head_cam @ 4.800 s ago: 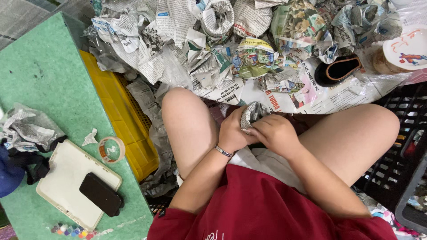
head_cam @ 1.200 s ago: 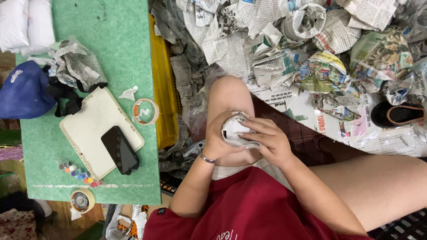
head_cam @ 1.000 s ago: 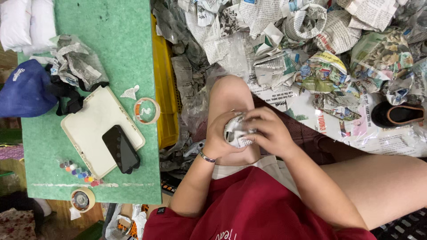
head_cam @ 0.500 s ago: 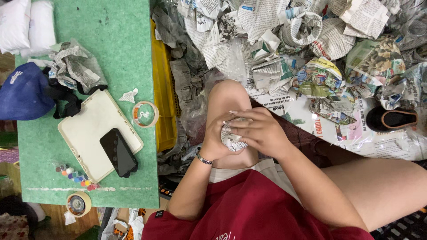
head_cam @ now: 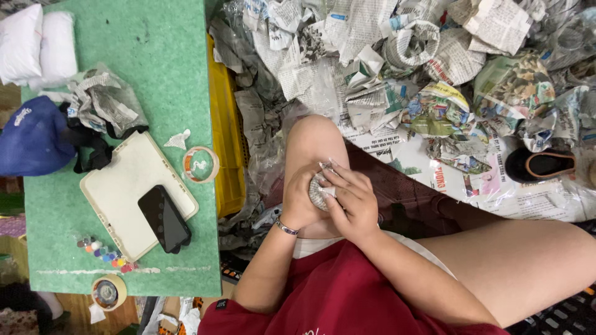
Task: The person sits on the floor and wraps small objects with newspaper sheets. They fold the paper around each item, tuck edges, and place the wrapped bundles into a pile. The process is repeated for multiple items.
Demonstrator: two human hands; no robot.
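Note:
Both my hands meet over my left knee, closed around a small object wrapped in newspaper [head_cam: 319, 190]. My left hand [head_cam: 299, 203], with a thin bracelet on its wrist, cups the bundle from the left. My right hand [head_cam: 351, 200] covers it from the right, fingers pressing the paper down on top. Only a small crumpled patch of the wrap shows between the fingers; what is inside is hidden.
A green table [head_cam: 155, 74] at left holds a white tray [head_cam: 118, 186] with a black phone [head_cam: 164, 218], two tape rolls [head_cam: 200, 165], a blue cap [head_cam: 31, 139] and crumpled paper. A yellow crate [head_cam: 225, 142] stands beside it. Newspaper-wrapped bundles [head_cam: 434, 111] cover the floor ahead.
My hands have kept turning and pressing the paper bundle on my knee; my right hand's fingers now lie further over its top. The view has shifted slightly.

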